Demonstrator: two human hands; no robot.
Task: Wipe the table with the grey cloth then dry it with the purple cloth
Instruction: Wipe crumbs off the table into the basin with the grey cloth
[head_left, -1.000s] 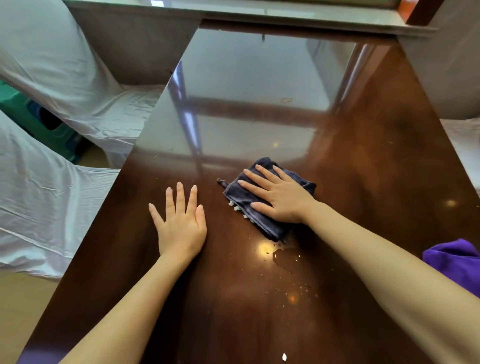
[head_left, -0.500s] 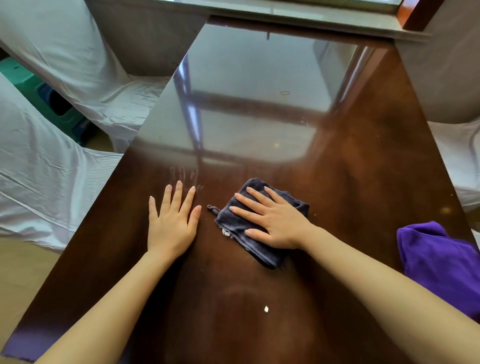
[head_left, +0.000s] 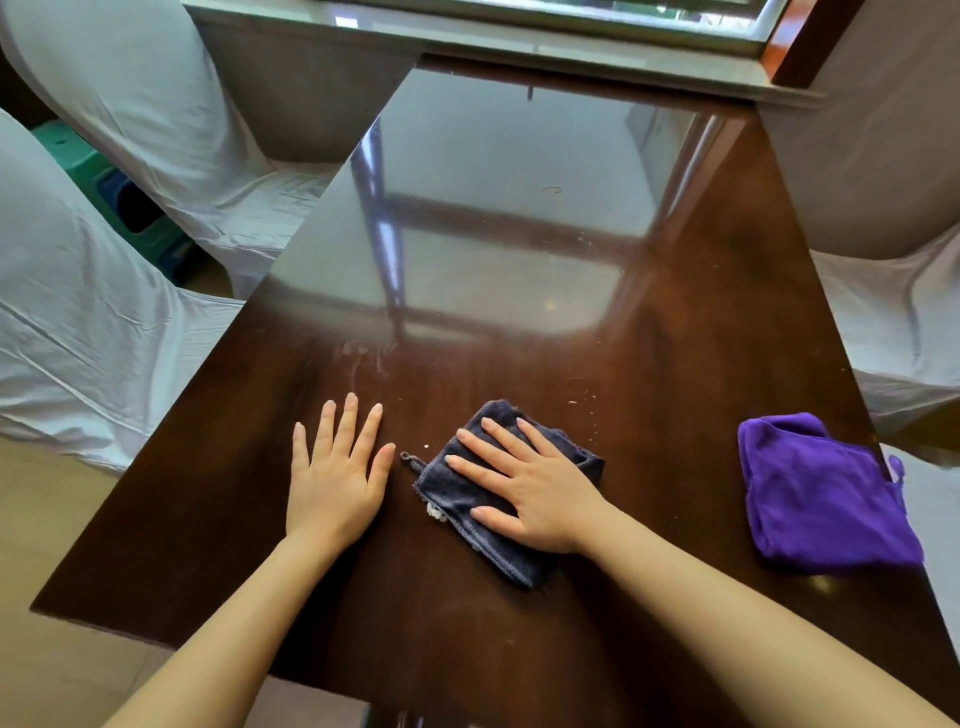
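Observation:
The dark grey cloth (head_left: 493, 540) lies folded on the glossy brown table (head_left: 649, 322), near its front middle. My right hand (head_left: 535, 488) presses flat on top of the cloth with fingers spread. My left hand (head_left: 337, 478) rests palm down on the bare wood just left of the cloth, holding nothing. The purple cloth (head_left: 821, 499) lies bunched near the table's right edge, untouched. Small white crumbs sit at the grey cloth's left edge and farther back on the table.
Chairs in white covers stand along the left side (head_left: 104, 291) and the right side (head_left: 893, 322) of the table. A window sill (head_left: 519, 41) runs behind the far end. A green stool (head_left: 104, 176) shows between the left chairs.
My right hand has dragged the grey cloth toward me across the table. My left hand has pulled back with it. My head has tilted, bringing the whole purple cloth into view.

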